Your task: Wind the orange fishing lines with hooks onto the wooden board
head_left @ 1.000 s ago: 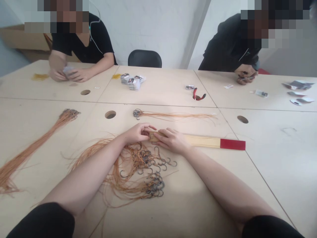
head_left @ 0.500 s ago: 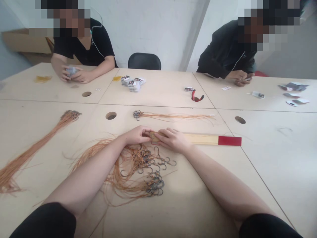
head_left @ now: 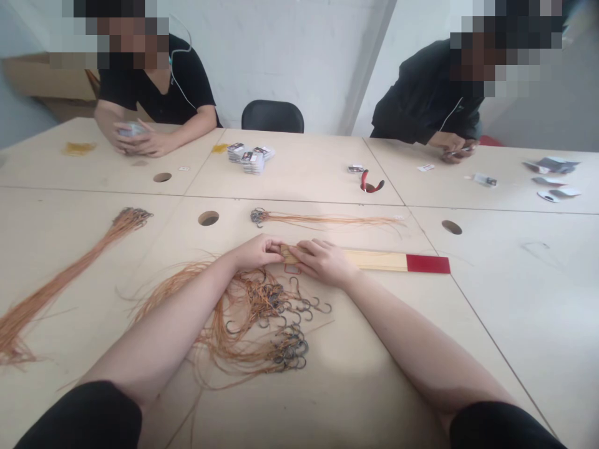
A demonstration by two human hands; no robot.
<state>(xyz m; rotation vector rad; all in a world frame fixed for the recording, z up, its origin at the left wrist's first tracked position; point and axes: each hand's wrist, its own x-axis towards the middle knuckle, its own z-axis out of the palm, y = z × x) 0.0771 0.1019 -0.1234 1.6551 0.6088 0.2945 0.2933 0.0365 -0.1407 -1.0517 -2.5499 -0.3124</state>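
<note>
A long pale wooden board (head_left: 374, 259) with a red right end (head_left: 428, 264) lies flat before me. My right hand (head_left: 325, 263) is closed over its left part, fingers bent across the top. At the board's left tip, my left hand (head_left: 257, 252) is closed in a pinch; what sits between thumb and fingers is hidden. A small red-edged rectangle (head_left: 292, 269) shows just below the board, by my right fingers. Under and beside my left forearm spreads a loose heap of fishing hooks (head_left: 290, 349) tied to orange lines (head_left: 224, 330).
A bundle of hooked lines (head_left: 70, 274) lies at left, another bundle (head_left: 327, 218) beyond the board. Farther off are red-handled pliers (head_left: 373, 182) in a table hole, small stacked boxes (head_left: 253, 161) and table holes (head_left: 208, 218). Two people sit opposite, hands on small items.
The board has slid very slightly left with my hands. My left fingers have shifted at its tip, and the red-edged rectangle now shows more clearly below. The view has shifted slightly.
</note>
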